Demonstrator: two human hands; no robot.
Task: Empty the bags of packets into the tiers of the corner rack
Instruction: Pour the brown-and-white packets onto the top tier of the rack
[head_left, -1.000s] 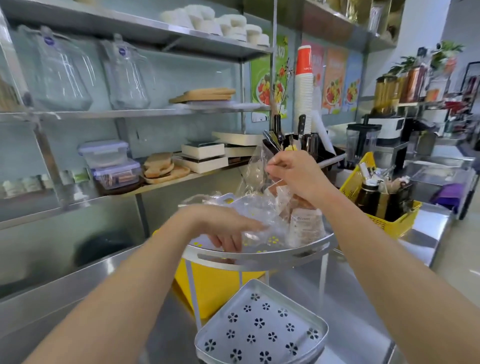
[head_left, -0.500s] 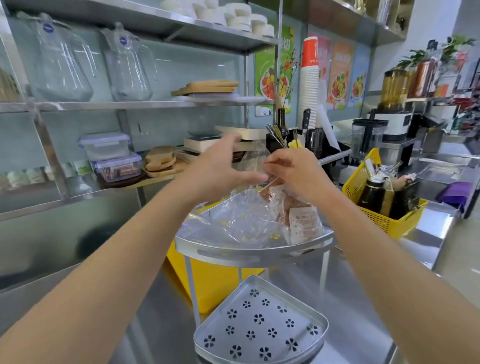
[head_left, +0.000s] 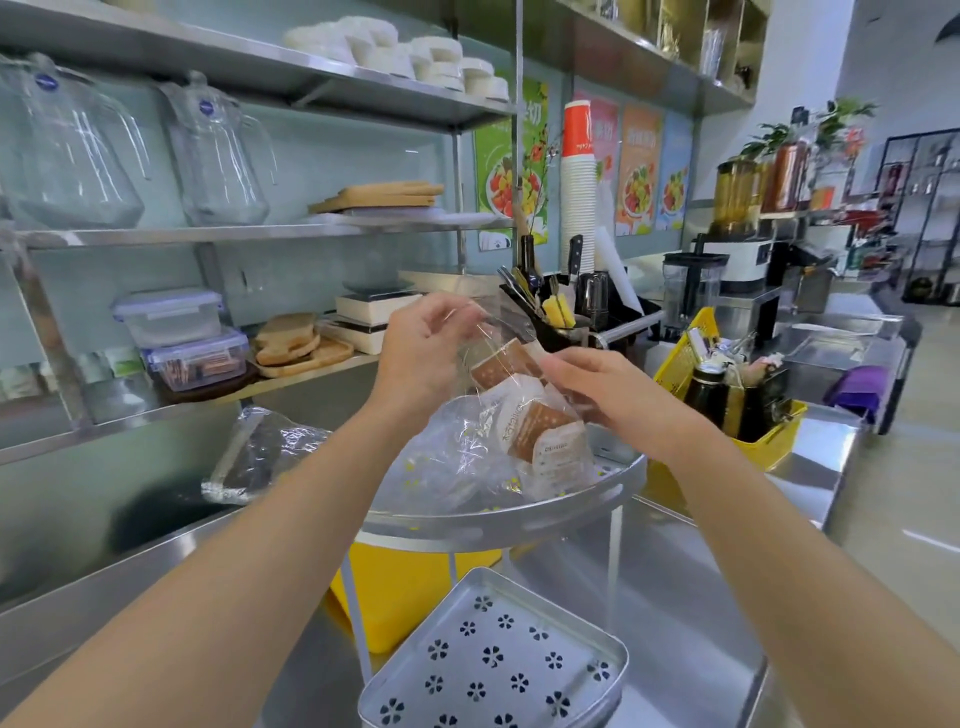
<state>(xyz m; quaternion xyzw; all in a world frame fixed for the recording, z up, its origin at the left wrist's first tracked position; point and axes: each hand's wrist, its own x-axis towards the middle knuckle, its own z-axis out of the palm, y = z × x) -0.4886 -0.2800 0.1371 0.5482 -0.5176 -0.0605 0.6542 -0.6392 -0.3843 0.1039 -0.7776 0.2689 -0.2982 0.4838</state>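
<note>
Fingertips of the left hand (head_left: 426, 343) are pinching the upper edge of a clear bag (head_left: 514, 415), closed on the film and lifting it; the right hand (head_left: 597, 384) is pressing against the bag's right side, fingers curled together on the plastic, though whether they are gripping the film or a packet through it cannot be told. Brown-and-white packets (head_left: 540, 431) are sitting inside the bag, upright and leaning; the bag is resting on the upper tier (head_left: 519, 519) of the corner rack, its mouth raised between the hands. A second, crumpled clear bag (head_left: 265, 457) is lying on the counter to the left of the rack, apart from it.

The step in hand is judged to be the opening of the bag's mouth, ahead of tipping; no packets are lying loose on the upper tier, and the lower tier (head_left: 498, 660), perforated with flower-shaped holes, is standing bare, so the task appears to be early. The next move is likely calling for the mouth to be spread wide and the bag turned over within the rim, with the film held firmly so the packets are not spilling past the edge.

The rack is standing on a stainless-steel counter (head_left: 691, 597); a yellow basket (head_left: 753, 447) of bottles is sitting to its right; steel wall shelves are carrying glass jugs (head_left: 72, 150), lidded boxes and wooden boards; a stack of paper cups (head_left: 578, 182) and fruit posters are showing behind.
</note>
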